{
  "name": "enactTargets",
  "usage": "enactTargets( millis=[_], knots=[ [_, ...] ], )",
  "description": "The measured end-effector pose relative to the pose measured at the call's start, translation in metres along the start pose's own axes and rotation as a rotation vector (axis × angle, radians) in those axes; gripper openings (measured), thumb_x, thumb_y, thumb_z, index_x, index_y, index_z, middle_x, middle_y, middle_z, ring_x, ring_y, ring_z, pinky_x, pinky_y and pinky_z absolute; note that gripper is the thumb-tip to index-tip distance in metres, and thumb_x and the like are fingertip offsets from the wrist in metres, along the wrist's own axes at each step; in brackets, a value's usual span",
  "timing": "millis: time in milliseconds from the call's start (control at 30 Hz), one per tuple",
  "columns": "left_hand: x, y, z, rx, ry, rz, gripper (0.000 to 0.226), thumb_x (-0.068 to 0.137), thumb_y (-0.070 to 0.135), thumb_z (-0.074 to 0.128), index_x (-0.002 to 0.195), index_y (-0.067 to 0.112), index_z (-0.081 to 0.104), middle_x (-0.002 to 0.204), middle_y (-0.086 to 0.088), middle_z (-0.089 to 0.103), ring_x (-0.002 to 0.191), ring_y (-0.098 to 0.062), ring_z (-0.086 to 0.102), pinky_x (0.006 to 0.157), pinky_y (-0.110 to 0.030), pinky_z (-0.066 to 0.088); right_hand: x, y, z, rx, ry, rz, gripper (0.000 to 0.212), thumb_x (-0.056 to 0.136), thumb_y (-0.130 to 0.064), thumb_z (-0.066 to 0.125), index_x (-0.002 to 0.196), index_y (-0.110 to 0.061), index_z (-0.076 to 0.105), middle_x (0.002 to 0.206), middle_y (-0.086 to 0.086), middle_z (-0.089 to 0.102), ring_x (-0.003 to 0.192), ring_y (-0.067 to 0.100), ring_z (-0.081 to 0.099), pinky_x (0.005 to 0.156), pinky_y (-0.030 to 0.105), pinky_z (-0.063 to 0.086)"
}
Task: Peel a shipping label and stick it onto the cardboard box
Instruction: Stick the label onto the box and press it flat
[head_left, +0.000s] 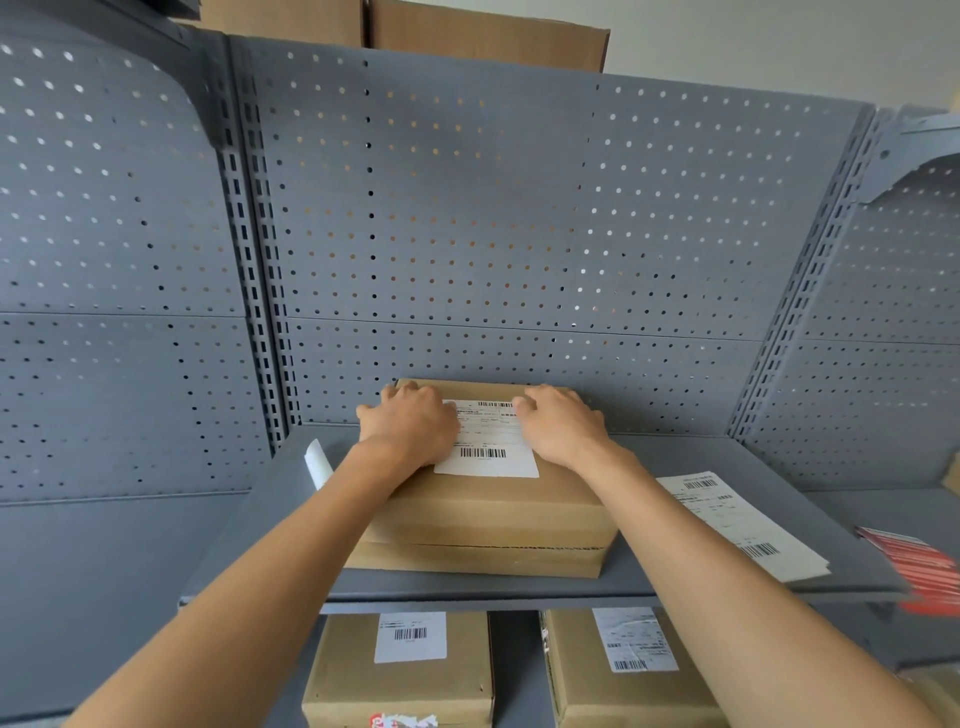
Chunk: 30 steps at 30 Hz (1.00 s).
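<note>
While both of your palms rest flat on the shipping label (488, 441), it already lies on the top face of the cardboard box (483, 514), which sits on the grey shelf (675, 467) close to its back edge, against the pegboard panel (519, 208). Your left hand (410, 423) covers the label's left edge, fingers spread and pressed down; your right hand (563, 423) covers the far right corner in the same way. Neither hand pinches anything.

What matters for the next stroke is which way the uncovered paper lies from your palms: the bare strip runs between them and down toward you, with its long axis running from the shelf's back edge to the front edge. The near edge, with the lower barcode, sits closest to your left wrist, so that hand looks best placed to sweep toward the front edge and flatten it. Whether that near edge is fully stuck cannot be told from here.

A curled white strip (318, 462), probably peeled backing, stands at the shelf's left edge. A sheet of spare labels (737, 519) lies toward the right front corner, with red stickers (914, 566) beyond it.
</note>
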<state>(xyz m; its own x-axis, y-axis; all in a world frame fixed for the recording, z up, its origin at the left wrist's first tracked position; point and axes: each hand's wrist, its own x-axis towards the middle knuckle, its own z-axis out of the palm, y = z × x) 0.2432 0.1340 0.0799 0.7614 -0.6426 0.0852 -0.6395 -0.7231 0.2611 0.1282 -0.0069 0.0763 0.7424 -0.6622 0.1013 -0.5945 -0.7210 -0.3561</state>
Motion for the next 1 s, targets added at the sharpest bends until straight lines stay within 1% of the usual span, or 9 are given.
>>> enactTargets(
  millis=[33,133,233,300,433,600,800,900,1000],
  knots=[
    [-0.004,-0.002,-0.001,0.005,0.012,-0.007,0.045,0.103,0.043,0.031,0.112,0.011,0.062,0.133,-0.010,0.055,0.129,-0.032,0.046,0.101,-0.057,0.036,-0.006,-0.002,-0.003,0.001,0.002,0.005,0.050,0.105,-0.046,0.031,0.132,-0.015,0.059,0.150,0.004,0.048,0.142,0.029,0.035,0.112,0.062,0.023],
    [-0.015,-0.006,-0.002,-0.006,0.010,-0.031,0.066,0.098,0.066,0.030,0.123,0.013,0.063,0.136,-0.007,0.055,0.133,-0.031,0.043,0.101,-0.056,0.038,-0.021,-0.011,-0.008,-0.046,-0.055,0.037,0.068,0.096,-0.069,0.030,0.098,-0.011,0.066,0.133,0.005,0.056,0.132,0.031,0.044,0.108,0.065,0.027],
    [-0.022,-0.009,0.000,-0.034,-0.007,-0.018,0.074,0.092,0.074,0.034,0.127,0.014,0.062,0.137,-0.006,0.055,0.134,-0.032,0.044,0.101,-0.054,0.043,-0.026,-0.019,-0.003,-0.109,-0.093,0.050,0.085,0.087,-0.082,0.028,0.124,-0.015,0.065,0.140,0.004,0.054,0.134,0.033,0.042,0.104,0.062,0.032],
    [-0.023,-0.010,0.002,-0.058,-0.010,0.003,0.072,0.092,0.073,0.038,0.129,0.015,0.061,0.138,-0.007,0.055,0.134,-0.032,0.043,0.101,-0.053,0.045,-0.025,-0.020,0.001,-0.160,-0.078,0.032,0.087,0.085,-0.085,0.028,0.136,-0.021,0.059,0.146,0.004,0.050,0.138,0.032,0.036,0.101,0.061,0.033],
    [-0.021,-0.012,0.002,-0.076,-0.039,0.014,0.068,0.097,0.065,0.039,0.136,0.012,0.056,0.143,-0.009,0.050,0.138,-0.032,0.038,0.104,-0.053,0.043,-0.024,-0.016,0.004,-0.152,-0.093,0.021,0.078,0.093,-0.075,0.028,0.146,-0.022,0.046,0.159,0.003,0.036,0.149,0.030,0.020,0.107,0.063,0.027],
    [-0.018,-0.015,0.002,-0.070,-0.070,0.025,0.058,0.102,0.058,0.036,0.125,0.009,0.058,0.141,-0.011,0.050,0.138,-0.033,0.038,0.106,-0.056,0.041,-0.026,-0.008,-0.003,-0.133,-0.148,-0.006,0.064,0.104,-0.056,0.024,0.157,-0.021,0.027,0.168,-0.001,0.018,0.155,0.023,0.005,0.117,0.062,0.014],
    [-0.013,-0.023,0.003,-0.095,-0.059,0.065,0.031,0.105,0.043,0.034,0.095,0.016,0.047,0.119,-0.006,0.054,0.123,-0.033,0.046,0.097,-0.052,0.045,-0.024,0.003,-0.006,-0.118,-0.169,-0.042,0.056,0.109,-0.042,0.023,0.158,-0.014,0.024,0.169,0.000,0.013,0.156,0.020,0.004,0.121,0.058,0.015],
    [-0.013,-0.030,0.001,-0.182,-0.028,0.048,0.034,0.104,0.032,0.033,0.074,0.019,0.040,0.092,-0.002,0.051,0.104,-0.035,0.054,0.089,-0.052,0.050,-0.025,0.004,-0.006,-0.075,-0.139,-0.069,0.052,0.109,-0.036,0.027,0.154,-0.009,0.033,0.166,0.004,0.024,0.154,0.023,0.014,0.121,0.054,0.021],
    [-0.021,-0.032,-0.003,-0.192,-0.019,0.039,0.037,0.103,0.038,0.033,0.073,0.020,0.043,0.084,0.001,0.050,0.096,-0.034,0.055,0.087,-0.051,0.052,-0.036,0.001,-0.012,-0.061,-0.101,-0.047,0.055,0.109,-0.038,0.027,0.156,-0.011,0.027,0.166,0.002,0.023,0.153,0.023,0.017,0.122,0.055,0.015]
  ],
)
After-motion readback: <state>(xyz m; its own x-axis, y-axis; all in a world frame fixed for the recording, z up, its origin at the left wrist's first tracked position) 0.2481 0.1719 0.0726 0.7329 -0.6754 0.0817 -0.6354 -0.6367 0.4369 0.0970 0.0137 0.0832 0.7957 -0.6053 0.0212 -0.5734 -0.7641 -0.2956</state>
